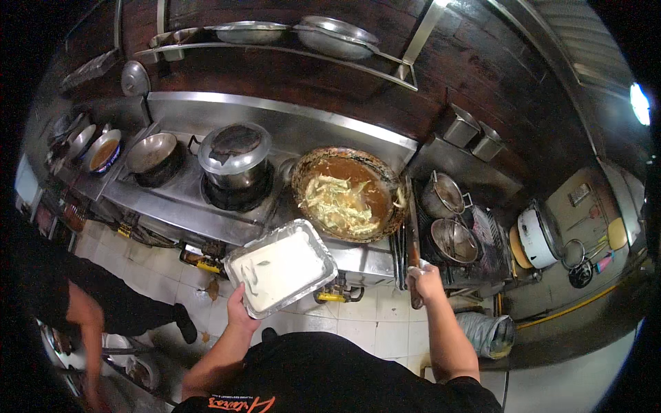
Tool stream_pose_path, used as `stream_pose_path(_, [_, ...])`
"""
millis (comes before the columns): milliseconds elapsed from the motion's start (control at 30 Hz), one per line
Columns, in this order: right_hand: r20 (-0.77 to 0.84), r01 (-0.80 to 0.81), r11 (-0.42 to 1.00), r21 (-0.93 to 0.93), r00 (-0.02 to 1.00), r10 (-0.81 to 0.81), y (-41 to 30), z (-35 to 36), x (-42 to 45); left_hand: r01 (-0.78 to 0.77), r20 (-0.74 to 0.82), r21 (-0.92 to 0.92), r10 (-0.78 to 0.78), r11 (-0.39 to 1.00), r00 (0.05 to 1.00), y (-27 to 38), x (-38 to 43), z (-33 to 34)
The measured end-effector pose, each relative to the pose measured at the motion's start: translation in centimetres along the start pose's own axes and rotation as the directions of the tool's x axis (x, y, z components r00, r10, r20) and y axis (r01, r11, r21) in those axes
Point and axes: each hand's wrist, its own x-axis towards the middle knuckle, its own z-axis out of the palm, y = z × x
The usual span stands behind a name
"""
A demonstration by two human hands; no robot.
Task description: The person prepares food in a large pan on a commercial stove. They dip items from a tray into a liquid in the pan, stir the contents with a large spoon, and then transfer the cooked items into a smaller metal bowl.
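My left hand point(242, 310) grips the near left edge of a rectangular metal tray point(325, 279), tilted in front of the stove, with white batter and a few greenish pieces in it. A large blackened wok point(298, 206) stands beyond it, holding brown oil and pale battered pieces point(335, 204) that bunch at its left and near side. To the right of the wok, my right hand point(426, 281) is closed around the wooden handle of a long utensil point(413, 242), with something whitish, perhaps a cloth, at the fingers. The utensil's far end lies by the wok's right rim.
A lidded pot point(232, 160) and a smaller pan point(152, 152) stand on the stove at left. Strainers point(454, 240) and a white pot point(537, 237) are at right. A co-worker's arm point(85, 315) shows at lower left. A lined bin point(477, 330) stands by my right arm.
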Motion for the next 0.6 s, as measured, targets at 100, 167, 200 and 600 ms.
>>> stream_pose_path(100, [0.034,-0.185,0.877,0.443,0.981,0.19,2.2,4.2,1.2,0.014,0.038,-0.024,-0.013,1.0,0.999,1.0,0.6,-1.0])
stream_pose_path(167, [0.116,-0.249,0.784,0.568,0.968,0.223,2.9,6.5,1.8,0.017,0.088,-0.035,-0.014,0.999,0.996,1.6,0.8,-1.3])
stream_pose_path(200, [0.147,-0.264,0.768,0.583,0.965,0.219,3.1,7.5,1.8,0.027,0.058,-0.016,-0.026,0.999,0.998,2.0,0.6,-1.2])
stream_pose_path(600, [0.117,0.208,0.493,-0.845,0.971,-0.21,8.4,5.5,1.8,-0.036,-0.044,0.044,0.038,0.998,0.998,3.2,2.1,-2.1])
